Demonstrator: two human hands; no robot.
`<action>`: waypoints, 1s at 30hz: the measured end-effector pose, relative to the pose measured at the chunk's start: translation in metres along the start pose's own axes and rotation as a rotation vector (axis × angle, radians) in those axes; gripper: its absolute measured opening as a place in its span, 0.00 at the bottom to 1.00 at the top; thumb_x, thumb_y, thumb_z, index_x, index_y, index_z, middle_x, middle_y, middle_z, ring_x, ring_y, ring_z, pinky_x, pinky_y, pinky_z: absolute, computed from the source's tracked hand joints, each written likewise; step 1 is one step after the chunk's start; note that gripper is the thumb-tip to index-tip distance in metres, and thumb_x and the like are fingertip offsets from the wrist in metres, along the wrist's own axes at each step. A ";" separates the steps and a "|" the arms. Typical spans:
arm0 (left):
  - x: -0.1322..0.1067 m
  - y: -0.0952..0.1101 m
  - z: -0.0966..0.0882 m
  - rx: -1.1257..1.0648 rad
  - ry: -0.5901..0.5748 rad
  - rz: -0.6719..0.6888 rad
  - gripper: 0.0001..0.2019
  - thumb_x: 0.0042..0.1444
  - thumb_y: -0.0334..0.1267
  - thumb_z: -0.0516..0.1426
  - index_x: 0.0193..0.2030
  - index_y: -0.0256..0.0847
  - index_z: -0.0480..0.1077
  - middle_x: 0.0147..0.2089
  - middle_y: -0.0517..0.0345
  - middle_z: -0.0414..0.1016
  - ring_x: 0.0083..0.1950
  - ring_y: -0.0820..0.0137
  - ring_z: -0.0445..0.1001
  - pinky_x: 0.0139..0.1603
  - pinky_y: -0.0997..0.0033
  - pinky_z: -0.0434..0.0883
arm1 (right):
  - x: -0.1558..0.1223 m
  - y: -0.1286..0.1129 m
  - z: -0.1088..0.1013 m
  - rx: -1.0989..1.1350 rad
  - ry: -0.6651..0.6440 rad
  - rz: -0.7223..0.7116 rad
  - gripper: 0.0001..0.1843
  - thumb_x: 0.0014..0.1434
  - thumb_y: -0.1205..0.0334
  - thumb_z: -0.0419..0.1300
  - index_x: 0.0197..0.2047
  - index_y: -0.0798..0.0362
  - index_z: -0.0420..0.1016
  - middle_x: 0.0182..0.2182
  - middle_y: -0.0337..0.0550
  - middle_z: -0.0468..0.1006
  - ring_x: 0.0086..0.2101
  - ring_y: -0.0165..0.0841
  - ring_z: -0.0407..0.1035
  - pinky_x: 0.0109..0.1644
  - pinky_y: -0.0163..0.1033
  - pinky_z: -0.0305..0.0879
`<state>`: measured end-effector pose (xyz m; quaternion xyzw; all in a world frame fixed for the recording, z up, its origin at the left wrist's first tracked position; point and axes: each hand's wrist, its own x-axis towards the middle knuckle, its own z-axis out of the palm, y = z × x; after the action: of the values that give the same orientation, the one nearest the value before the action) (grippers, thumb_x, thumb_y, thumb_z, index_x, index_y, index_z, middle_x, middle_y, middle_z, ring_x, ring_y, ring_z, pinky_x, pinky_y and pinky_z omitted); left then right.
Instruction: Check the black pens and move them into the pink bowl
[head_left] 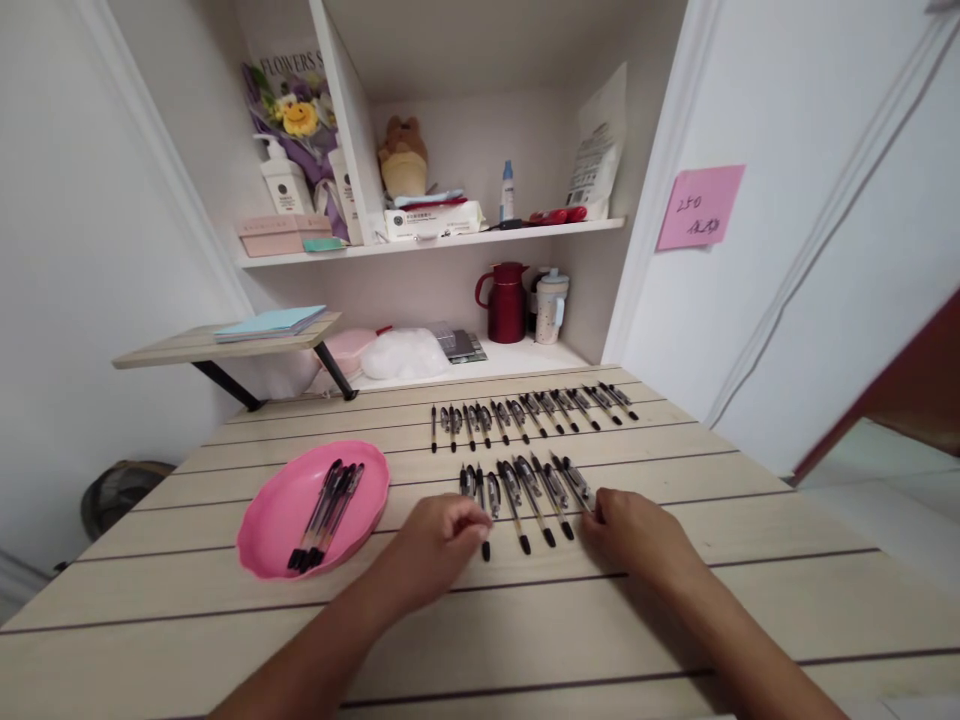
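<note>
Two rows of black-tipped pens lie on the slatted wooden table, with small clear-and-black caps beside their far ends. Within the near row, a pen (534, 505) lies slightly slanted among several others. My left hand (439, 545) is closed at the row's left end, its curled fingers on a pen (465, 482) whose lower part they hide. At the right end, my right hand (630, 530) pinches the near end of the last pen (576, 482). Behind them runs the longer far row of pens (544, 415). A pink dish (259, 530) on the left holds several capped pens (326, 515).
A raised wooden shelf (180, 345) with blue paper (271, 323) stands at the table's back left. Behind the table, a white cabinet holds a red jug (508, 305), a cup (551, 308) and a plastic bag (405, 355). A pink note (701, 207) hangs on the right wall.
</note>
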<state>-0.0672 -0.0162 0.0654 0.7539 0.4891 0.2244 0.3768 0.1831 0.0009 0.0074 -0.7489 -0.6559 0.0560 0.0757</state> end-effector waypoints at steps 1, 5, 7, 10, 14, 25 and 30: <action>0.005 0.002 0.012 -0.106 -0.063 -0.044 0.10 0.50 0.38 0.51 0.33 0.38 0.71 0.28 0.59 0.70 0.29 0.73 0.67 0.30 0.74 0.64 | -0.002 -0.001 0.000 0.003 0.007 0.003 0.11 0.51 0.59 0.50 0.26 0.53 0.70 0.28 0.52 0.77 0.30 0.42 0.71 0.25 0.37 0.48; 0.023 0.009 0.052 -0.536 -0.161 -0.202 0.11 0.47 0.37 0.53 0.38 0.35 0.67 0.28 0.58 0.67 0.28 0.74 0.67 0.26 0.75 0.64 | -0.011 -0.005 -0.004 0.129 0.065 0.007 0.12 0.54 0.58 0.48 0.24 0.52 0.67 0.23 0.48 0.76 0.26 0.37 0.69 0.25 0.36 0.49; 0.030 0.012 0.065 -0.717 -0.123 -0.239 0.14 0.48 0.39 0.54 0.41 0.35 0.65 0.32 0.55 0.68 0.32 0.72 0.69 0.30 0.72 0.67 | -0.023 -0.012 -0.006 0.256 0.087 -0.043 0.12 0.55 0.57 0.48 0.24 0.51 0.65 0.21 0.44 0.75 0.23 0.34 0.68 0.25 0.35 0.50; 0.035 0.011 0.075 -0.929 -0.065 -0.225 0.15 0.50 0.43 0.53 0.41 0.35 0.63 0.36 0.52 0.69 0.35 0.71 0.70 0.35 0.69 0.67 | -0.043 -0.026 -0.006 0.453 0.058 -0.195 0.11 0.55 0.57 0.47 0.25 0.50 0.64 0.21 0.41 0.74 0.22 0.32 0.67 0.26 0.34 0.53; 0.035 0.003 0.076 -1.065 -0.024 -0.223 0.13 0.50 0.46 0.54 0.34 0.36 0.61 0.31 0.54 0.69 0.30 0.71 0.71 0.34 0.68 0.67 | -0.044 -0.026 -0.011 0.566 -0.019 -0.331 0.14 0.56 0.53 0.47 0.27 0.51 0.65 0.23 0.41 0.74 0.25 0.33 0.67 0.28 0.34 0.55; 0.023 -0.006 0.077 -0.974 -0.064 -0.253 0.12 0.54 0.47 0.47 0.33 0.38 0.60 0.19 0.68 0.59 0.11 0.81 0.53 0.11 0.80 0.50 | 0.032 0.005 0.011 0.149 0.129 0.015 0.19 0.51 0.58 0.54 0.46 0.58 0.64 0.28 0.49 0.75 0.31 0.39 0.69 0.31 0.36 0.54; 0.023 -0.007 0.077 -0.924 -0.082 -0.240 0.12 0.53 0.45 0.47 0.33 0.38 0.60 0.19 0.68 0.58 0.10 0.83 0.51 0.10 0.81 0.46 | 0.028 0.008 0.017 0.149 0.113 0.030 0.20 0.49 0.68 0.53 0.47 0.59 0.64 0.28 0.49 0.75 0.31 0.37 0.69 0.31 0.35 0.53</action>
<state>-0.0074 -0.0201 0.0118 0.4538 0.4067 0.3434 0.7147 0.1918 0.0286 -0.0101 -0.7529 -0.6333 0.0634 0.1675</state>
